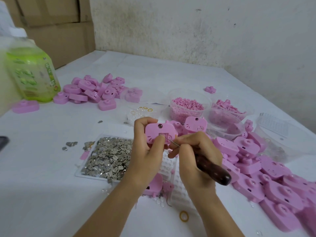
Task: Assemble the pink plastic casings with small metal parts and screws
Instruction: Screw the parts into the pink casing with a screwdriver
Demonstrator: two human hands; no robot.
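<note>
My left hand [147, 151] grips a pink plastic casing [158, 131] in front of me, thumb pressed on its lower face beside a small square recess. My right hand [193, 151] holds a tool with a dark wooden handle [212, 170]; its thin metal tip touches the recess in the casing. A clear tray of small grey metal parts [107, 155] lies just left of my hands. A white dimpled tray [177, 185] lies under my wrists, partly hidden.
A long heap of pink casings [266, 170] runs along the right. Another pile of casings [95, 90] sits at the back left beside a green bottle [32, 72]. Clear tubs of pink bits [187, 105] stand behind my hands. A yellow rubber band [184, 216] lies near the front.
</note>
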